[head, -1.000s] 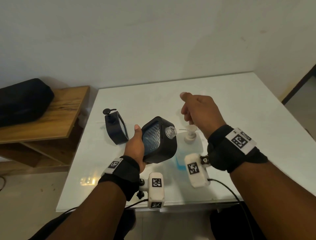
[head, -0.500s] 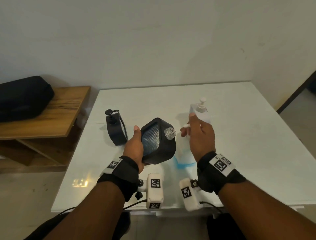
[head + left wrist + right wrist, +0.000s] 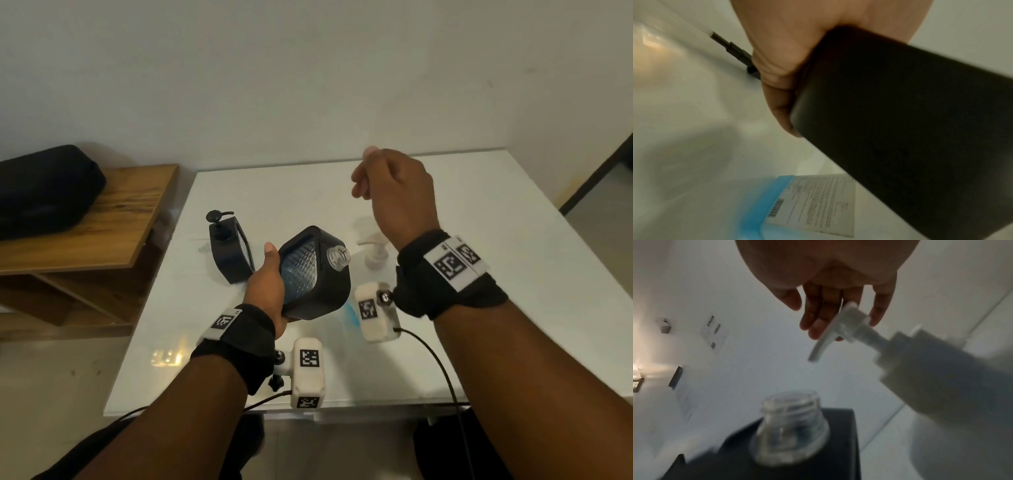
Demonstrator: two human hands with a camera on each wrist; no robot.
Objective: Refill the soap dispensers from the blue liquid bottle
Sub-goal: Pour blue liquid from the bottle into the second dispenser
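left hand (image 3: 270,291) grips the tilted black dispenser (image 3: 317,277) — right hand (image 3: 394,192) hangs loose, holding nothing.

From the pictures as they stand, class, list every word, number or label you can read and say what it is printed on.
None can be read.
Paper label on the blue liquid bottle: small print and a barcode, too blurred to read.
Square coded tags on the wrist bands and wrist cameras: patterns only, no words.
Wall plates in the right wrist view: blurred, nothing legible.
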